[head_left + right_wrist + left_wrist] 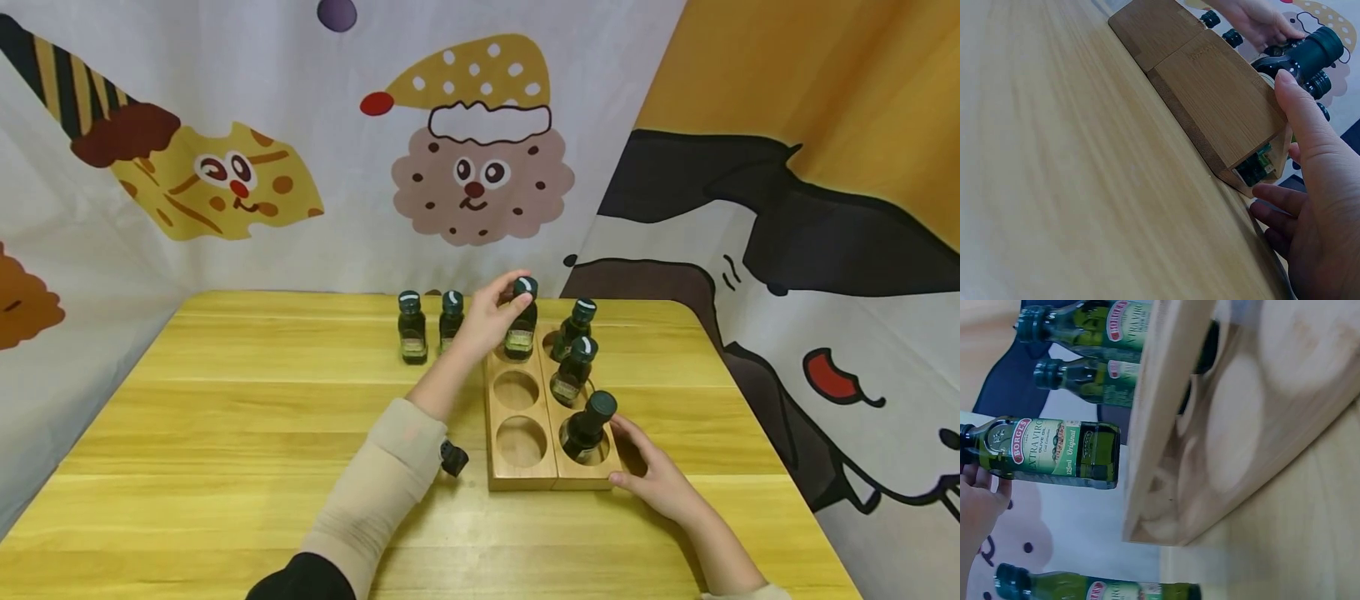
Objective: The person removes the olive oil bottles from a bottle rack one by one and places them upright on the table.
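The left hand (491, 317) pinches the upright bottle (521, 327) by its neck, just above the rack's (525, 479) far-left hole, while the right hand (660, 479), fingers relaxed, steadies the rack's near-right corner.

yellow wooden table (225, 433), cartoon-print cloth walls (247, 167)

Two little green bottles (430, 327) are stood on the yellow table (225, 433), at twelve o'clock. Cartoon curtains (300, 150) are hung behind.

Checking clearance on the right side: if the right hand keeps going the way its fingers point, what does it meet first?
The right hand points at the near right corner of the wooden rack, and its fingers already seem to touch it. Just above stands the nearest bottle. Depth is hard to judge, so contact is likely, not certain.
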`<state>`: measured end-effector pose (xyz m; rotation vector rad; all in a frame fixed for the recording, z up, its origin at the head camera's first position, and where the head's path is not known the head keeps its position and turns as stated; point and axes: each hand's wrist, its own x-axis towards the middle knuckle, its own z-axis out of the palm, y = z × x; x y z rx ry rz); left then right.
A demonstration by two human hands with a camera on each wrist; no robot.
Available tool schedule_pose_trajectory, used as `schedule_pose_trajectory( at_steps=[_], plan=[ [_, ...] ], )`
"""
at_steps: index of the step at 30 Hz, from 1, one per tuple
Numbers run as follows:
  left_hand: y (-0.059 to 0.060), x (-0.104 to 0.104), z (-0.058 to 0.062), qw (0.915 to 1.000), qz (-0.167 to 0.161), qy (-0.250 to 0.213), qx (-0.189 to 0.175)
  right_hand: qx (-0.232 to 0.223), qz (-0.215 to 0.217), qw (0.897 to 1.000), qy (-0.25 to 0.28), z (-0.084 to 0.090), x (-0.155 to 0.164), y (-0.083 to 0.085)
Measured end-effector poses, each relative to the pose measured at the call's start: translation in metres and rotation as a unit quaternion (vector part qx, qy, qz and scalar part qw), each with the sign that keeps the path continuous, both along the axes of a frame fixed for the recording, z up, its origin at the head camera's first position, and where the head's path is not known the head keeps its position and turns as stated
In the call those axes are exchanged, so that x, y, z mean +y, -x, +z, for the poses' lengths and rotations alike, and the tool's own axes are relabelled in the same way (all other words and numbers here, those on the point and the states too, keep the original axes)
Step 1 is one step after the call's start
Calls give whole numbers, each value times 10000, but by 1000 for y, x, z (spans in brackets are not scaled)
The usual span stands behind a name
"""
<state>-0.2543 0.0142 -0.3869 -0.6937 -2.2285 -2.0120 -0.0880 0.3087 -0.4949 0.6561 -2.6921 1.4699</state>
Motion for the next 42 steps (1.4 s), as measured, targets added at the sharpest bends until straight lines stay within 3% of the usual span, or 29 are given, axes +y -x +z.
schedule_pose_trajectory(
  at_steps=[8, 15, 23, 28, 35, 42],
  plan=[
    [-10, -16, 18, 10000, -5, 23, -34, -50, -46, 9999, -80, -1, 1, 0],
    [-17, -31, 26, 9995, -39, -50, 314, -90, -64, 9999, -80, -3, 2, 0],
    [-30, -51, 34, 9994, -47, 0, 337, -123, -65, 9998, -106, -1, 2, 0],
    [-36, -68, 34, 9991, 83, 77, 413, -104, -32, 9999, -78, -2, 2, 0],
    [-43, -94, 32, 9985, 61, -360, 415, -64, -29, 10000, -55, -2, 2, 0],
    [-48, -120, 28, 9986, 358, -106, 363, 22, 3, 10000, -44, -3, 2, 1]
  ],
)
